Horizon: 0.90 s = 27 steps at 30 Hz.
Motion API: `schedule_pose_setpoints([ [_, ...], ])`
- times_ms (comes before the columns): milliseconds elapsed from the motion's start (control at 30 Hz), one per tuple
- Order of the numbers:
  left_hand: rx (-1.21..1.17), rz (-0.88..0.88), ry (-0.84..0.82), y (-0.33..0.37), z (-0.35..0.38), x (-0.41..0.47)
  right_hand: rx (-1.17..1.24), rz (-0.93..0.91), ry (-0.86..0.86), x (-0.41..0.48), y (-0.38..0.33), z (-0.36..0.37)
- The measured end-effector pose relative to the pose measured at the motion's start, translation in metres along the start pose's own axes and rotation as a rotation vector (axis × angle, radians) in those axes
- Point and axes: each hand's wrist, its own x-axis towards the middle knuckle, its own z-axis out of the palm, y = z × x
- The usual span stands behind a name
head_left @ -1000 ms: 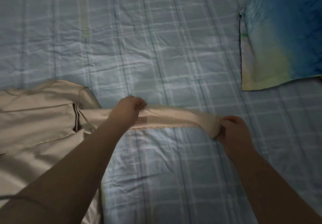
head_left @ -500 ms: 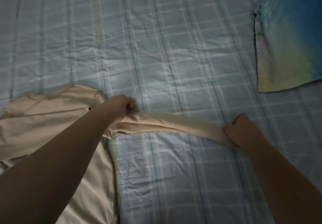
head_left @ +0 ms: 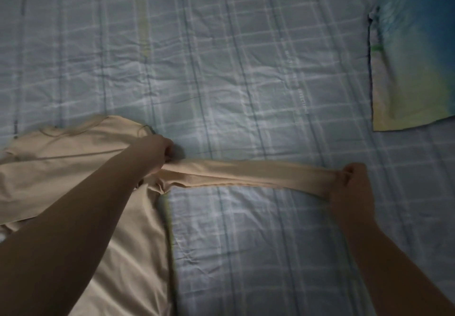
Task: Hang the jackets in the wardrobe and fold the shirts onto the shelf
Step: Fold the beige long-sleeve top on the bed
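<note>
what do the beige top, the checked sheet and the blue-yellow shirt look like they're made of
Beige top: soft, thin, matte cloth, perhaps a cotton knit; its sleeve stretches in soft folds between the left hand and right hand. Checked sheet: thin woven cloth, likely cotton, matte, with fine sharp creases. Blue-yellow shirt: smooth, flat-lying fabric with blended dye; fibre unclear in dim light.

Beige garment (head_left: 61, 158) partly beyond left edge

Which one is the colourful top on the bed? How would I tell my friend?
The pale blue checked bedsheet fills the whole view. At its upper right edge a colourful top lies flat, partly cut off by the frame. It fades from blue to yellow, while the other garment, the beige top at the left, is plain.
</note>
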Motion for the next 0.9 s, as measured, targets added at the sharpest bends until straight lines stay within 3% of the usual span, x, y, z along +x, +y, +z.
schedule_pose_setpoints([
  [167, -0.201, -0.042, 0.491, -0.007, -0.010, -0.011, 0.153, -0.004, 0.151, -0.010, -0.016, -0.007],
  [267, -0.362, -0.100, 0.634, 0.001, -0.015, -0.006, 0.085, -0.023, 0.139, -0.002, -0.017, -0.008],
  [467, -0.378, 0.005, 0.494, 0.026, 0.013, 0.025, -0.098, 0.019, 0.026, 0.006, 0.004, 0.007],
  [633, -0.309, 0.114, 0.527, 0.051, 0.026, 0.006, -0.093, 0.024, 0.010, 0.004, 0.011, 0.008],
  [800, -0.219, 0.401, 0.564, 0.142, 0.050, -0.042, -0.011, 0.060, 0.044, 0.001, 0.012, -0.001],
  [900, -0.177, 0.434, 0.518, 0.203, 0.080, -0.056, 0.034, 0.073, 0.046, -0.002, 0.018, -0.011],
])
